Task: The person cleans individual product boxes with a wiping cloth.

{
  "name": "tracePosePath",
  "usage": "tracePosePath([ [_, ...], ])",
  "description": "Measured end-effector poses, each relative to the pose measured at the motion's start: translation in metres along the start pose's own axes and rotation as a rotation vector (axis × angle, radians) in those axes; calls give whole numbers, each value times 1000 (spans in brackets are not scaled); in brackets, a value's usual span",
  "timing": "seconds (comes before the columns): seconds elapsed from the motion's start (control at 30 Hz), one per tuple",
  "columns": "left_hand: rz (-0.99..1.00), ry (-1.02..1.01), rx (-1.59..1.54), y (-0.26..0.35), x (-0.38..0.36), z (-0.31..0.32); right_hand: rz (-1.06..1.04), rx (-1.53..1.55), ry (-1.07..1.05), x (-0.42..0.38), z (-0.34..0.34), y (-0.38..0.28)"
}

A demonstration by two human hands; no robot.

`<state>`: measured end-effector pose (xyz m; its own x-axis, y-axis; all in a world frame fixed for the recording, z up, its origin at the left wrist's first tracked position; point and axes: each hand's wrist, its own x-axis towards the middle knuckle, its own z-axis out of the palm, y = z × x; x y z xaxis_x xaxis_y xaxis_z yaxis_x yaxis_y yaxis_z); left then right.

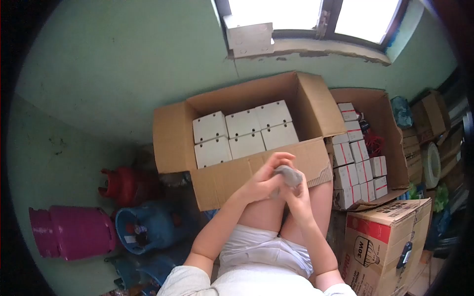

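My left hand (269, 178) and my right hand (297, 195) meet above my lap, both closed around a small grey wad (288, 174) that looks like bunched cloth. The left fingers curl over its top and far side, while the right hand grips it from below and the right. Part of it is hidden by the fingers. Just beyond my hands stands a large open cardboard box (222, 186) with its front flap folded down towards my knees. Inside it, several white boxes (247, 144) with small dark holes sit in two rows.
To the right, another open carton (390, 129) holds small white boxes with red stripes (364, 171). A taped carton marked 30W (363, 250) carries a dark object (406, 252). Gas cylinders in purple (81, 232), blue (148, 224) and red (126, 186) stand left. A white box (249, 37) rests on the windowsill.
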<state>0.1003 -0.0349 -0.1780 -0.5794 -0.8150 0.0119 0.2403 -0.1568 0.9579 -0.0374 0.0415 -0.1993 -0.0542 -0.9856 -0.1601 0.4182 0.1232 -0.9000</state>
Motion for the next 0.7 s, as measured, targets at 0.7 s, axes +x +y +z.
tracePosePath([
  [0.7,-765,314,1511,-25,82,-279,188,-192,194,-42,-67,12],
])
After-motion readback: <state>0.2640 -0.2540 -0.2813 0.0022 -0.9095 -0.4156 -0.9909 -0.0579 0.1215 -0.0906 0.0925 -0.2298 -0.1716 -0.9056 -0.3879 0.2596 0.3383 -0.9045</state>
